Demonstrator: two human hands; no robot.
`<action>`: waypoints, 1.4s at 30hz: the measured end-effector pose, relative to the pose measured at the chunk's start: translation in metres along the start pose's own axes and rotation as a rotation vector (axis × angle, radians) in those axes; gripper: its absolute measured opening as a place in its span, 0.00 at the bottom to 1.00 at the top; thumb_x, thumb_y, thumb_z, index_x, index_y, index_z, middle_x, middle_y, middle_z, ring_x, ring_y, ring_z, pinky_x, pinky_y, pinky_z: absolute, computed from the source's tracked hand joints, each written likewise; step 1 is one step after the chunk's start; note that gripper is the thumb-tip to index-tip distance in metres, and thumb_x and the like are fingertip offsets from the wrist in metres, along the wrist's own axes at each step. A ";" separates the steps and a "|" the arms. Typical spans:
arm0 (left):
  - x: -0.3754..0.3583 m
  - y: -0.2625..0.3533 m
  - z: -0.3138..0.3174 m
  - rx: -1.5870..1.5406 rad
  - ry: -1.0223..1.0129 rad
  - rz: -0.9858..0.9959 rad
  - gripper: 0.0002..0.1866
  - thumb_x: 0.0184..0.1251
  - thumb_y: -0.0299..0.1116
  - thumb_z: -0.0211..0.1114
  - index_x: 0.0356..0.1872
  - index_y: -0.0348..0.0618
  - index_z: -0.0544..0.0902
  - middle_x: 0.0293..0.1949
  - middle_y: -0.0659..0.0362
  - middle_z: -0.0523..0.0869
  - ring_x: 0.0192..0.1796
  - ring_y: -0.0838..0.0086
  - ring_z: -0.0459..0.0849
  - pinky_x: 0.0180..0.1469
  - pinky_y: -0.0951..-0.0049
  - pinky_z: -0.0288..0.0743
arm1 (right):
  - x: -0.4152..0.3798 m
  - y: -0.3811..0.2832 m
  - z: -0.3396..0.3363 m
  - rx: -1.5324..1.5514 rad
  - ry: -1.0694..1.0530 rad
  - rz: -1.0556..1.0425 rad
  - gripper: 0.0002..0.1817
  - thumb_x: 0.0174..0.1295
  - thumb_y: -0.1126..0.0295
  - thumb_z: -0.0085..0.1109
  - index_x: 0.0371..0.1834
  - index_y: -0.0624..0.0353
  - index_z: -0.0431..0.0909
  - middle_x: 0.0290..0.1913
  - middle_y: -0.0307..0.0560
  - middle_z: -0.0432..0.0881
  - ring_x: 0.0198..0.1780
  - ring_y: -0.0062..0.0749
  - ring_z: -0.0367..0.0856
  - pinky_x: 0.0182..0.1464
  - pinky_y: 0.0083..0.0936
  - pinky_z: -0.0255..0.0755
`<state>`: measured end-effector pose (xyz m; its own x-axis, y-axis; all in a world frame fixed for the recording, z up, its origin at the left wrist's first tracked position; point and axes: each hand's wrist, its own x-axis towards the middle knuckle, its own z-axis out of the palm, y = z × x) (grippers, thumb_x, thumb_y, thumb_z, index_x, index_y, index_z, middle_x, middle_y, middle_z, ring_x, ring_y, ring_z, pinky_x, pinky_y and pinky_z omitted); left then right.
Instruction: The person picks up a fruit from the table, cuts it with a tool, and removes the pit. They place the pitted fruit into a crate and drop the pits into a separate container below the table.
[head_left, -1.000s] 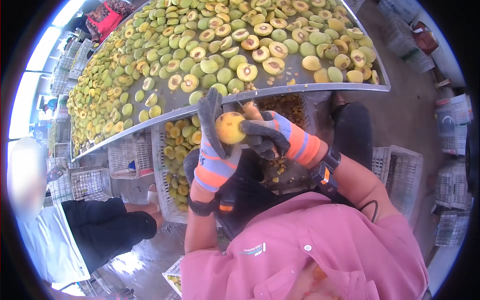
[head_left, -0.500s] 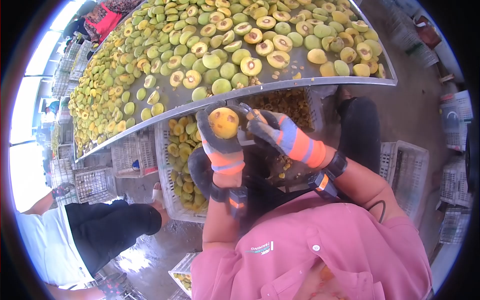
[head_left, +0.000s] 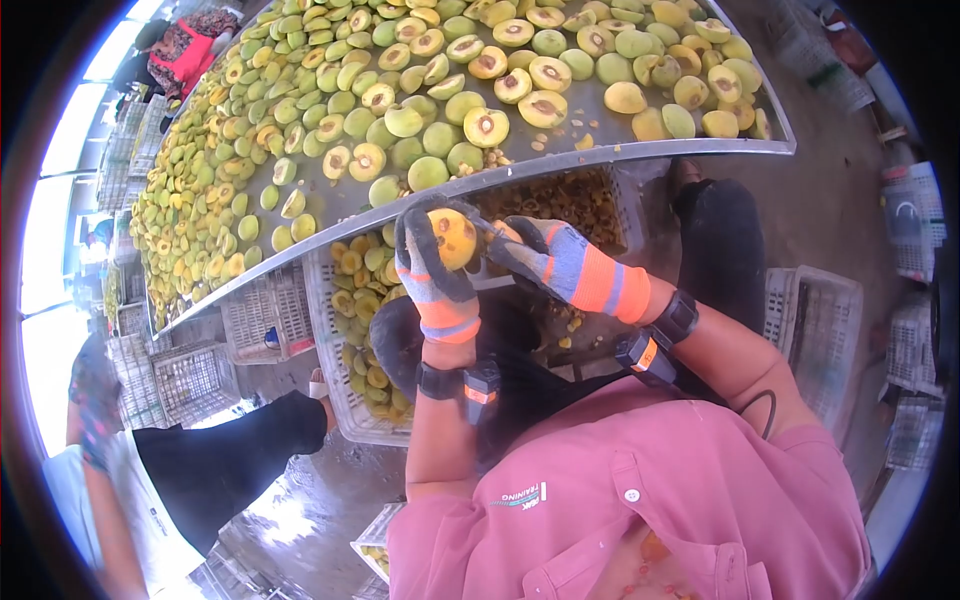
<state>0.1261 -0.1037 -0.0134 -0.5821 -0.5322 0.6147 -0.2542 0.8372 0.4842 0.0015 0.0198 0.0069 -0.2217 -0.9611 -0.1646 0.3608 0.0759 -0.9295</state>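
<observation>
Fruit gripped in L hand, turned since, R hand clenched on tool.

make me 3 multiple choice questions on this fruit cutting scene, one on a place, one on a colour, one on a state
1. Where is the white crate of yellow fruit?
A. under the edge of the metal table
B. on top of the table
C. on the person's lap

2. What colour is the person's shirt?
A. blue
B. pink
C. white

3. How do most fruits on the metal table look?
A. whole and unpeeled
B. mashed to pulp
C. cut into halves

Answers:
1. A, the crate sits below the table's rim, beside the left hand.
2. B, the shirt in the foreground is pink.
3. C, many show an open cut face with a pit hollow, while the fruit held in the left hand, with the right hand beside it, looks whole.
</observation>
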 end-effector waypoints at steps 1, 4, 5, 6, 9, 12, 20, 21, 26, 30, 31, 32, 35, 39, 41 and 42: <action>0.001 0.002 0.001 0.045 0.009 0.017 0.29 0.54 0.14 0.53 0.62 0.35 0.68 0.49 0.46 0.79 0.47 0.54 0.80 0.49 0.63 0.76 | 0.000 0.002 0.000 0.008 0.007 -0.022 0.11 0.70 0.65 0.51 0.47 0.60 0.76 0.33 0.30 0.74 0.33 0.10 0.65 0.33 0.13 0.63; 0.009 0.020 0.003 -0.483 0.072 -0.430 0.18 0.64 0.21 0.55 0.56 0.34 0.73 0.45 0.51 0.81 0.45 0.64 0.81 0.47 0.69 0.76 | 0.002 0.005 -0.003 -0.194 0.048 -0.045 0.10 0.70 0.69 0.51 0.45 0.65 0.77 0.36 0.36 0.80 0.37 0.15 0.69 0.40 0.19 0.70; 0.012 0.027 0.003 -0.606 0.094 -0.531 0.15 0.66 0.24 0.55 0.54 0.34 0.74 0.44 0.53 0.82 0.44 0.67 0.81 0.46 0.71 0.76 | 0.001 0.004 -0.001 -0.135 0.055 -0.023 0.10 0.70 0.69 0.51 0.45 0.65 0.77 0.35 0.37 0.80 0.37 0.15 0.69 0.40 0.19 0.70; 0.014 0.034 0.004 -0.728 0.130 -0.633 0.13 0.69 0.27 0.55 0.51 0.33 0.76 0.42 0.55 0.82 0.43 0.71 0.81 0.46 0.73 0.75 | -0.001 0.000 0.002 -0.076 0.062 -0.001 0.10 0.70 0.69 0.52 0.44 0.65 0.77 0.35 0.37 0.81 0.36 0.15 0.69 0.40 0.20 0.70; 0.018 0.041 0.009 -0.633 0.203 -0.569 0.12 0.72 0.32 0.54 0.46 0.34 0.78 0.39 0.58 0.83 0.41 0.75 0.80 0.45 0.76 0.74 | -0.002 0.006 0.000 -0.073 0.067 -0.020 0.10 0.70 0.69 0.52 0.44 0.65 0.78 0.34 0.38 0.81 0.36 0.16 0.69 0.40 0.21 0.70; 0.015 0.038 0.014 -0.523 0.212 -0.523 0.11 0.72 0.30 0.54 0.46 0.34 0.78 0.39 0.57 0.83 0.41 0.73 0.81 0.45 0.75 0.74 | -0.001 0.007 -0.002 -0.152 0.077 -0.030 0.10 0.69 0.69 0.53 0.44 0.65 0.78 0.34 0.37 0.81 0.36 0.15 0.69 0.40 0.21 0.70; 0.012 0.022 0.015 -0.234 0.031 -0.297 0.21 0.52 0.21 0.66 0.50 0.37 0.76 0.44 0.53 0.81 0.44 0.65 0.81 0.49 0.69 0.75 | 0.000 0.004 -0.011 -0.022 0.068 0.016 0.13 0.69 0.64 0.53 0.48 0.61 0.77 0.33 0.31 0.75 0.34 0.10 0.66 0.33 0.13 0.63; 0.011 0.016 0.017 -0.218 0.020 -0.274 0.21 0.52 0.20 0.65 0.50 0.38 0.76 0.44 0.52 0.81 0.45 0.64 0.81 0.48 0.67 0.75 | 0.000 0.007 -0.010 -0.006 0.057 0.002 0.13 0.69 0.64 0.53 0.48 0.61 0.77 0.32 0.30 0.74 0.33 0.10 0.65 0.32 0.13 0.62; 0.015 0.028 0.017 -0.506 0.008 -0.488 0.20 0.55 0.21 0.64 0.51 0.38 0.76 0.44 0.52 0.81 0.44 0.64 0.81 0.45 0.67 0.76 | -0.003 -0.006 -0.010 -0.030 0.075 0.083 0.09 0.68 0.70 0.54 0.45 0.66 0.78 0.37 0.35 0.81 0.38 0.13 0.70 0.40 0.18 0.71; 0.014 0.027 0.023 -0.547 0.058 -0.489 0.16 0.58 0.23 0.64 0.49 0.36 0.77 0.41 0.54 0.82 0.42 0.67 0.82 0.43 0.69 0.76 | 0.000 0.007 -0.013 -0.065 0.084 0.044 0.10 0.68 0.70 0.55 0.45 0.65 0.78 0.36 0.36 0.81 0.39 0.14 0.71 0.41 0.18 0.71; 0.014 0.027 0.025 -0.571 0.072 -0.502 0.15 0.59 0.23 0.64 0.48 0.35 0.78 0.41 0.54 0.83 0.41 0.69 0.82 0.43 0.69 0.76 | -0.001 0.008 -0.013 -0.018 0.088 0.056 0.10 0.68 0.70 0.55 0.45 0.65 0.78 0.36 0.37 0.81 0.39 0.14 0.71 0.41 0.18 0.72; 0.015 0.030 0.027 -0.664 0.096 -0.579 0.14 0.60 0.24 0.64 0.47 0.34 0.78 0.40 0.55 0.83 0.40 0.70 0.81 0.42 0.70 0.76 | -0.001 0.009 -0.013 -0.010 0.091 0.069 0.10 0.68 0.69 0.56 0.45 0.65 0.78 0.36 0.37 0.81 0.39 0.14 0.71 0.41 0.19 0.72; 0.020 0.041 0.028 -0.586 0.128 -0.550 0.08 0.63 0.23 0.61 0.43 0.34 0.79 0.37 0.56 0.84 0.38 0.75 0.81 0.41 0.74 0.76 | 0.000 0.016 -0.013 -0.048 0.093 0.028 0.11 0.66 0.68 0.57 0.45 0.64 0.78 0.36 0.41 0.82 0.38 0.18 0.73 0.42 0.22 0.72; 0.018 0.035 0.030 -0.773 0.154 -0.744 0.06 0.65 0.23 0.59 0.41 0.35 0.79 0.36 0.56 0.84 0.36 0.76 0.80 0.40 0.76 0.77 | 0.003 0.024 -0.018 -0.309 0.086 -0.122 0.13 0.61 0.65 0.60 0.45 0.61 0.78 0.37 0.50 0.83 0.36 0.33 0.78 0.43 0.27 0.73; 0.018 0.032 0.025 -0.845 0.084 -0.781 0.10 0.63 0.23 0.61 0.45 0.35 0.79 0.40 0.55 0.83 0.39 0.73 0.81 0.43 0.74 0.77 | 0.003 0.021 -0.019 -0.463 0.104 -0.132 0.14 0.59 0.65 0.61 0.45 0.60 0.78 0.37 0.54 0.83 0.36 0.41 0.79 0.43 0.29 0.73; 0.018 0.032 0.025 -0.856 0.063 -0.794 0.11 0.63 0.23 0.61 0.46 0.35 0.79 0.41 0.55 0.83 0.39 0.72 0.81 0.43 0.74 0.77 | 0.003 0.020 -0.019 -0.538 0.119 -0.131 0.14 0.59 0.64 0.61 0.45 0.60 0.78 0.37 0.55 0.83 0.36 0.44 0.79 0.43 0.30 0.72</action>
<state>0.0886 -0.0830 -0.0020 -0.4479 -0.8935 -0.0310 0.0879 -0.0785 0.9930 -0.0089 0.0233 -0.0180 -0.3452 -0.9375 -0.0439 -0.1821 0.1128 -0.9768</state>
